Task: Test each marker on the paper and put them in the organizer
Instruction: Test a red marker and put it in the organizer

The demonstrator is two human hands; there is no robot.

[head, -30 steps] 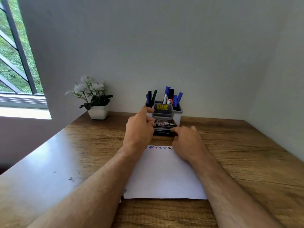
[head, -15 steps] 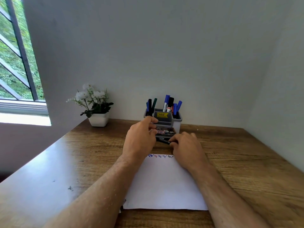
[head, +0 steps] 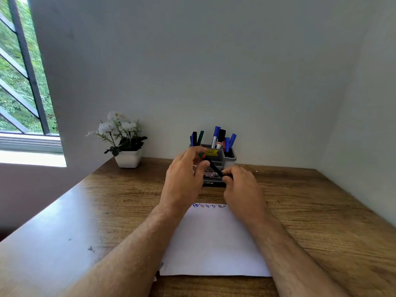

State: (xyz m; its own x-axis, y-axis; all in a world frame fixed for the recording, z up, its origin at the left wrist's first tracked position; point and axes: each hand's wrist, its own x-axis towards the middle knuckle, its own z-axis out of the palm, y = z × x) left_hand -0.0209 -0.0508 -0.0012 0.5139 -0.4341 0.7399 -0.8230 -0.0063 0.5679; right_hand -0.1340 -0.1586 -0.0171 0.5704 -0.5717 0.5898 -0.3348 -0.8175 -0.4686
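1. A wooden desk (head: pixel 310 211) fills a corner between pale walls, with a window on the left.
2. Nearest lies the paper (head: pixel 214 243), a row of small blue and red test scribbles (head: pixel 209 205) along its far edge.
3. Beyond it both hands meet over a dark marker (head: pixel 214 167), held tilted just in front of the organizer. The right hand (head: pixel 242 185) pinches its lower barrel; the left hand (head: pixel 185 176) curls thumb and fingertips round the upper end, where a green cap shows.
4. The step looks like uncapping this marker for its test; next, the cap likely needs pulling free and the tip brought down to the paper beside the scribbles.
5. A flat marker pack (head: pixel 211 182) sits against the grey organizer (head: pixel 230 159), which already holds several upright markers.
6. Farther left stands a white flower pot (head: pixel 128 158).
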